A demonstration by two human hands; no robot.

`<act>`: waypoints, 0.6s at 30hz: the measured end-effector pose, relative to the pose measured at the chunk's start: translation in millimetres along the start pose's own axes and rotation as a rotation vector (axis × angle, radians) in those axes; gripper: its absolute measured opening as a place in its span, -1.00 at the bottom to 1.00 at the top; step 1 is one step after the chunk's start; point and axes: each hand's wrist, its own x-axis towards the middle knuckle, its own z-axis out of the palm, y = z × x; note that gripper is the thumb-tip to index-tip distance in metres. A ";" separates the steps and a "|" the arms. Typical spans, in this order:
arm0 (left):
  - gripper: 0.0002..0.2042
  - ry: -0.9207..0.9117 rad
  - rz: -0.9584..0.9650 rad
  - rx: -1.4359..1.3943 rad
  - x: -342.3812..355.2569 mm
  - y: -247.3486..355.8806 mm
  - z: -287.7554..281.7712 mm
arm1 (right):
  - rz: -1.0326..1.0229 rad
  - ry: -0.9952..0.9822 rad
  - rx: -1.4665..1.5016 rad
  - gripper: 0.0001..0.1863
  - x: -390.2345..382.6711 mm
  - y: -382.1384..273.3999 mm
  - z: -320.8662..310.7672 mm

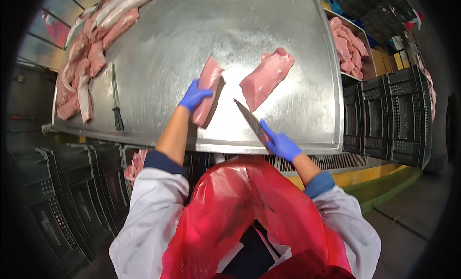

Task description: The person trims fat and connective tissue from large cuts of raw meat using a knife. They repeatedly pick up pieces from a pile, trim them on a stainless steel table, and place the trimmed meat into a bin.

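Note:
My left hand (195,95), in a blue glove, grips a long piece of pink meat (208,89) and tilts it up from the steel table (201,34). The thumb lies across the piece's face. In my right hand (282,143), also gloved in blue, is a knife (248,117) with its blade pointing up and left, its tip between the two pieces. A second, thicker meat piece (269,77) lies flat on the table just beyond the blade. The knife's handle is mostly hidden in my fingers.
Several long meat strips (91,53) are heaped along the table's left side, with another knife (115,99) lying beside them. At the right edge stands a bin of meat pieces (346,48). Dark plastic crates (391,115) stand right, and more crates (72,202) lower left.

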 end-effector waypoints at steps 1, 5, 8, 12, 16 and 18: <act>-0.19 -0.157 0.052 -0.254 -11.5 10.0 2.4 | 0.002 -0.020 0.032 -0.16 -24.6 6.6 -7.4; -0.23 -0.238 0.140 -0.458 -11.1 95.1 81.1 | -0.184 0.345 0.371 -0.11 -72.5 97.9 6.6; -0.14 -0.289 0.365 -0.465 17.6 220.3 181.0 | 0.033 0.402 0.408 -0.10 -86.4 128.6 -16.5; -0.06 0.116 0.806 0.428 94.6 215.5 250.1 | 0.086 0.532 0.502 -0.09 -91.1 154.1 -49.7; -0.04 0.019 0.283 0.979 70.4 132.4 264.1 | 0.118 0.633 0.708 -0.09 -106.6 188.7 -42.8; -0.11 0.080 0.142 1.125 80.8 108.6 242.9 | 0.141 0.656 0.651 -0.08 -116.1 198.1 -37.7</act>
